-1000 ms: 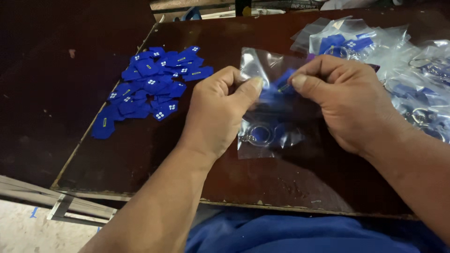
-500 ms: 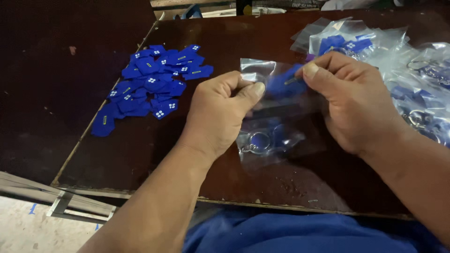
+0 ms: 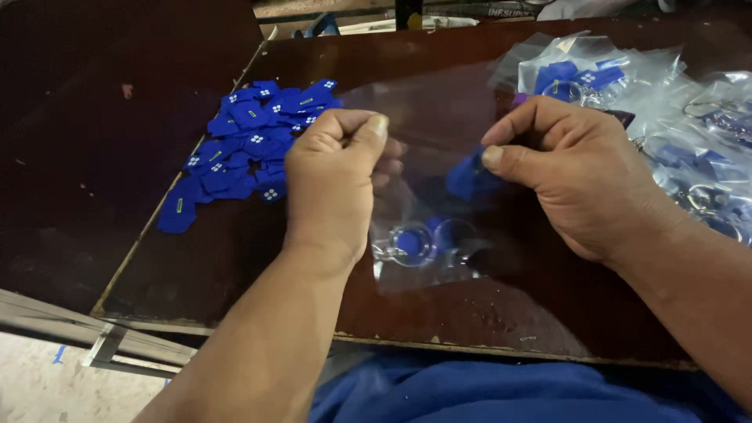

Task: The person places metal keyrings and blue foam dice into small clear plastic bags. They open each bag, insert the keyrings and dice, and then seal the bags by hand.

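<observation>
Dark wooden table [image 3: 235, 258] bears blue tags [image 3: 251, 141] and bagged keyrings [image 3: 674, 117]

A clear plastic bag [image 3: 427, 196] hangs upright just above the dark tabletop [image 3: 486, 313], pinched at its top edge and pulled taut. Near its upper right, a blue tag [image 3: 468, 178] sits inside. At its bottom lie metal key rings [image 3: 431, 241] with blue showing through them.

Packing workshop: worn wooden bench [image 3: 235, 258], blue tag pile [image 3: 251, 141], bagged keyrings [image 3: 674, 117].
</observation>
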